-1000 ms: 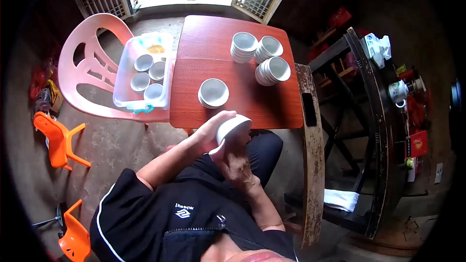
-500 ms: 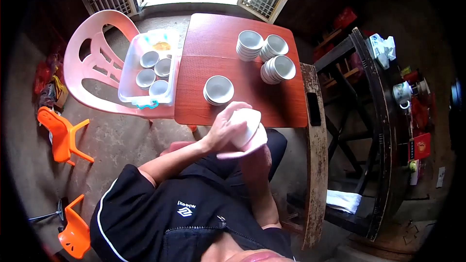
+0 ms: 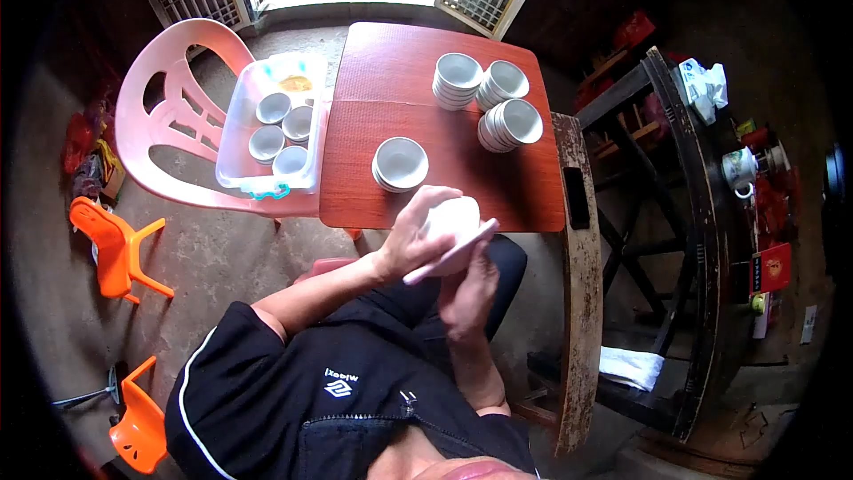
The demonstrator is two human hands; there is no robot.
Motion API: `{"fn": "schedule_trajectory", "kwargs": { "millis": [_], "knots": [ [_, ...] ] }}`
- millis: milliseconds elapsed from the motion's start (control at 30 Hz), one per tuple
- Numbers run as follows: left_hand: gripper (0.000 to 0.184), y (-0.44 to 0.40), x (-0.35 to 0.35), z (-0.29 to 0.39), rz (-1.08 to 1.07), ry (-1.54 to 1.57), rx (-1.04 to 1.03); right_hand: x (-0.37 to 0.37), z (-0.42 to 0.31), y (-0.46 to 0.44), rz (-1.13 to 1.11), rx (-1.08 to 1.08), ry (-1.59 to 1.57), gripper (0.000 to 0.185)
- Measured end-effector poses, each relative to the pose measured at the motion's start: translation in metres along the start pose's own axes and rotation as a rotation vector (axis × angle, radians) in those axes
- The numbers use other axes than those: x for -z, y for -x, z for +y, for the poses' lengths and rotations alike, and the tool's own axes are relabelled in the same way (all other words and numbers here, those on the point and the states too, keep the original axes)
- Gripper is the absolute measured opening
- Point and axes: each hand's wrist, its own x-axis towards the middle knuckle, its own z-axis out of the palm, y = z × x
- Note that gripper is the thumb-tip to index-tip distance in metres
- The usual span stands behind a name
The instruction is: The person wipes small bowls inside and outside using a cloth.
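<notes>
Just beyond the near edge of the table, my left hand [image 3: 410, 236] is closed around a white bowl [image 3: 459, 213], which is tilted on its side. A pale pink cloth [image 3: 451, 258] lies pressed against the bowl, with my right hand [image 3: 471, 292] closed on it from below. Part of the bowl is hidden by the fingers and the cloth. Nearest to my hands on the red-brown table [image 3: 373, 116] stands a short stack of bowls [image 3: 401, 164]. Toward the right back are three taller stacks, including one leaning stack [image 3: 511, 126].
On the pink chair [image 3: 147, 138] at the left, a clear plastic box [image 3: 229, 147] holds several bowls. A wooden bench [image 3: 579, 302] with a dark phone [image 3: 577, 198] on it runs along the right side. Orange stools [image 3: 111, 249] stand on the floor at the left.
The cloth has turned from wrapping the bowl's lower right to a slanted fold across it. My right hand has shifted slightly, showing more of its fingers. The bowls on the table stay put.
</notes>
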Motion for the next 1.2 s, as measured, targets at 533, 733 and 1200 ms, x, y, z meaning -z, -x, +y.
{"fn": "schedule_trajectory", "kwargs": {
  "millis": [533,733,1200],
  "knots": [
    [0.031,-0.010,-0.002,0.010,0.044,0.576,0.631,0.021,0.039,0.000,-0.374,0.456,0.577,0.024],
    [0.028,-0.007,-0.014,0.011,0.090,0.640,0.380,0.011,0.013,0.008,-0.239,-0.026,0.019,0.030],
    [0.030,-0.002,-0.014,0.006,0.135,0.175,0.268,0.005,0.022,-0.001,-0.074,-0.183,-0.068,0.022]
  ]
}}
